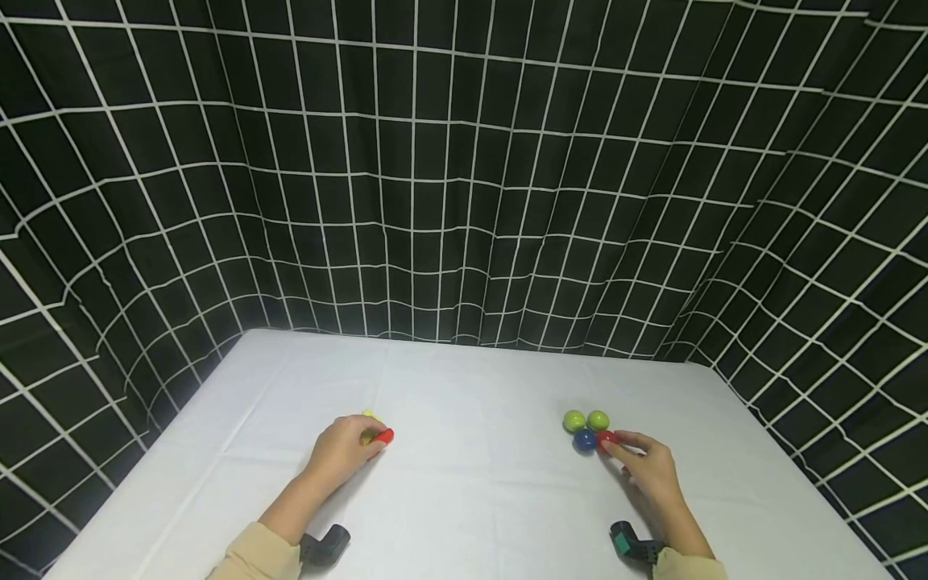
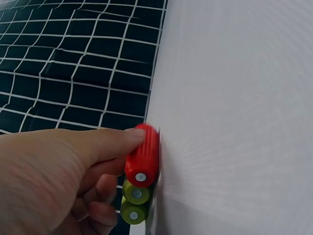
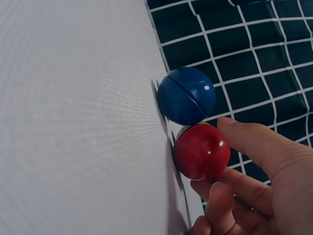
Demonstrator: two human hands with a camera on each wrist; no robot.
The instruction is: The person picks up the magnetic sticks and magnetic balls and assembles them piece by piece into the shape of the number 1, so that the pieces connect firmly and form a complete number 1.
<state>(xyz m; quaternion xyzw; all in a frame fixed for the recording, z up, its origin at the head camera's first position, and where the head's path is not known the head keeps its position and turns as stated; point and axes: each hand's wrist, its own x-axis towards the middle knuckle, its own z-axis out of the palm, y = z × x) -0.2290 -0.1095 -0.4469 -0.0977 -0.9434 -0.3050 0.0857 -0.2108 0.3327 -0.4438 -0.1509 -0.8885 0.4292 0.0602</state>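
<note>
Left hand [image 1: 339,451] is closed down to a pinch on a ribbed red plastic-looking cylinder [image 2: 143,159], held between thumb and fingers. Right hand [image 1: 652,475] has a glossy red ball [image 3: 202,152] between its digits, gap about one ball wide, other fingers loosely bent. Both held pieces are at the fingertips, low over the white cloth-covered table [image 1: 464,403]; cannot tell if the cylinder bears fully on the cloth.

Next to the left grip, in line with the red piece: two green cylinders [image 2: 137,192] with pale end dots, the nearer one seemingly touching it. Just left of the right grip: a glossy blue ball [image 3: 186,96] with a groove, against the red one or nearly so. Beyond the right grip, on the far side of red and blue: two glossy yellow-green balls [image 1: 573,421], side by side.

Progress, judging by layout: balls sit in a tight two-by-two group, cylinders in a row, the two sets well apart, so sorting by shape looks nearly done. Left over: neither held piece is let go yet.

Counts: balls four (one red, one blue, two yellow-green). Cylinders three visible (one red, two green). A bright yellow-green bit [image 1: 370,414] pokes out past the left grip; cannot tell if it is part of those or an extra. Hands two, one piece each.
</note>
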